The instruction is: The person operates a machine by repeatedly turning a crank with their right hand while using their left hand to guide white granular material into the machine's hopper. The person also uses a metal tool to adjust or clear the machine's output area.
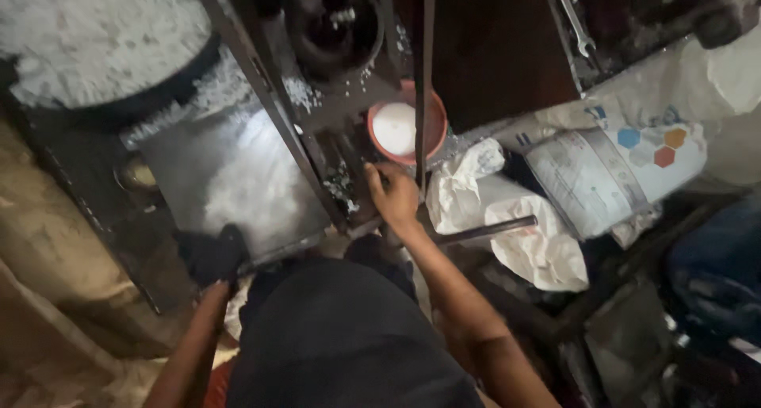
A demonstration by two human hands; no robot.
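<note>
My left hand [212, 253] wears a dark glove and grips the near corner of a slanted metal chute plate [238, 178] dusted with white granules. My right hand [394, 195] is bare and reaches into the dark metal machine frame [277, 114], its fingers curled against a part just below an orange bowl [432, 126] filled with white material. Whether the right hand grips something is unclear. A thin upright rod [426, 75] passes in front of the bowl.
A heap of white granules [95, 35] lies at the upper left. White sacks [523, 226] and a printed sack [610, 170] sit on the right beside a dark bar [491, 229]. A wrench [575, 23] rests on the upper right frame. My dark-clothed lap fills the bottom.
</note>
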